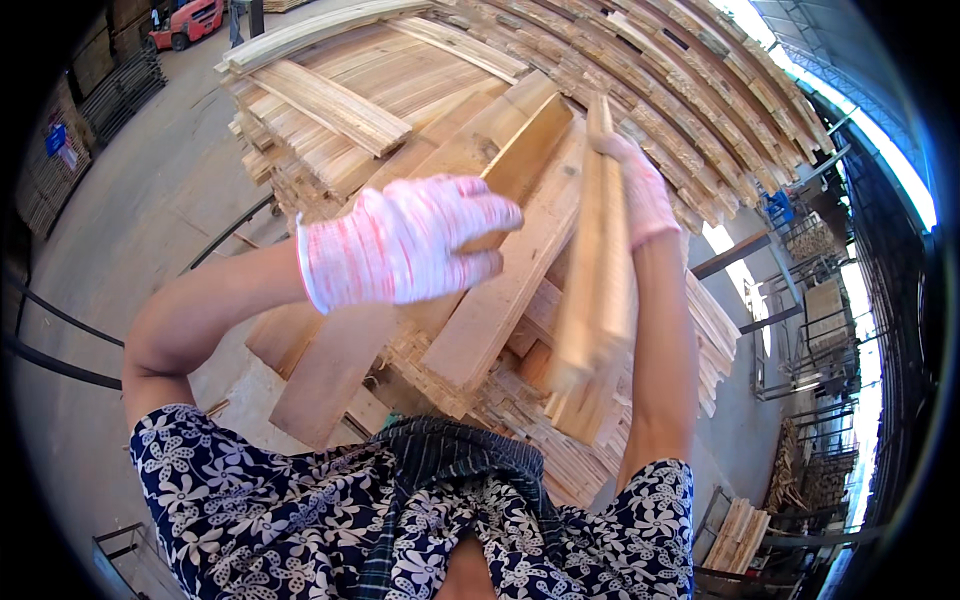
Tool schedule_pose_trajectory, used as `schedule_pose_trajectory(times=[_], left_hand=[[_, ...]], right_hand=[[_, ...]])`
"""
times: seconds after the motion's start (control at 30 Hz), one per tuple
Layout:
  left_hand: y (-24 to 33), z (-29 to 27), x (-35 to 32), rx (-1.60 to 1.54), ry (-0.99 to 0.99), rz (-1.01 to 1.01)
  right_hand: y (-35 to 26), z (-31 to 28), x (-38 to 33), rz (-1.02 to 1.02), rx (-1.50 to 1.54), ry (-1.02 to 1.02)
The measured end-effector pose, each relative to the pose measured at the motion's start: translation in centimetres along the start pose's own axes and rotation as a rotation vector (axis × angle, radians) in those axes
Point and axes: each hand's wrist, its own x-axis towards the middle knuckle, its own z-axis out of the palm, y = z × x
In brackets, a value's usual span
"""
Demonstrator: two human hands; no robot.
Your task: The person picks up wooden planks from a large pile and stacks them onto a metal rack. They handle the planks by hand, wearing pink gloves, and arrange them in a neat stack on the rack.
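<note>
- Overhead, the head view looks down on a large stack of wood slats [400,75] filling the centre and upper part of the frame.
- Left hand [405,243], in a white glove with pink-red pattern: fingers curled over the edge of a flat plank [500,160] that lies tilted on the stack; grip closed on that plank.
- Right hand [640,190], same kind of glove: wrapped around the upper part of a bundle of thin boards [592,290] held on edge, nearly upright, lower end blurred.
- Bundle sits just right of the tilted plank, above the loose slats nearest the body.
- Both forearms bare; sleeves and front of a dark blue floral garment [270,510] fill the lower edge.
- Concrete floor [120,230] to the left; a red forklift [187,20] at upper left, well apart from the stack.
- Metal racks [800,330] with more timber stand at right.
- A further small pile of boards [740,530] lies at lower right.
</note>
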Motion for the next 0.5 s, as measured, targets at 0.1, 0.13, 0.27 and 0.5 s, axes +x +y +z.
schedule_pose_trajectory(times=[0.1, 0.13, 0.27, 0.5], left_hand=[[1.9, 1.7, 1.7, 0.115, -0.133, -0.059], [2.5, 2.8, 2.8, 0.155, -0.151, -0.044], [1.9, 4.5, 4.5, 0.401, -0.28, -0.081], [5.9, 7.3, 6.6, 0.367, -0.46, -0.118]], right_hand=[[-2.2, -6.5, -5.0, 0.002, -0.183, 0.087], [-2.7, -8.9, -7.0, 0.0, -0.255, 0.133], [2.1, -12.4, -8.2, -0.121, -0.296, 0.178], [11.9, -19.2, -8.1, 0.054, -1.126, 0.37]])
